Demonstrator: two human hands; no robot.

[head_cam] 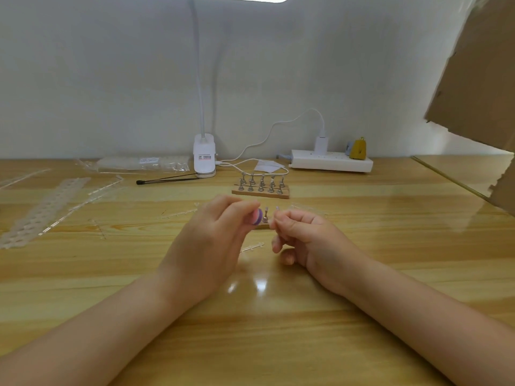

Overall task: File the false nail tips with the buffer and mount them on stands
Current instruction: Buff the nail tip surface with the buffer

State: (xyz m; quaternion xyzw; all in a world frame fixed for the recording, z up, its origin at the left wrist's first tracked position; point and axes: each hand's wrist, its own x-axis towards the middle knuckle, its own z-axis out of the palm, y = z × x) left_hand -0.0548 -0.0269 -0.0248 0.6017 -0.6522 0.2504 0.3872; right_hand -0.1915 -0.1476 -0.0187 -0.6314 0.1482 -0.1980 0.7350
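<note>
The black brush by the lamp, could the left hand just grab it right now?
Probably not straight away: the left hand grips the buffer. The black brush lies in the open, farther back by the lamp base.

The glossy wooden counter [278, 344] carries, beyond the left hand [206, 246], a wooden rack of nail stands [261, 188] — a white lamp base [204, 160] and power strip [331, 160] farther back; clear nail-tip strips [41, 213] lie well to its left.

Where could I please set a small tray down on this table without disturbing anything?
Bare wood lies right of the wooden stand rack, below the power strip, and near the front edge between the forearms. It is crowded at the left, with nail-tip strips and plastic sprues.
</note>
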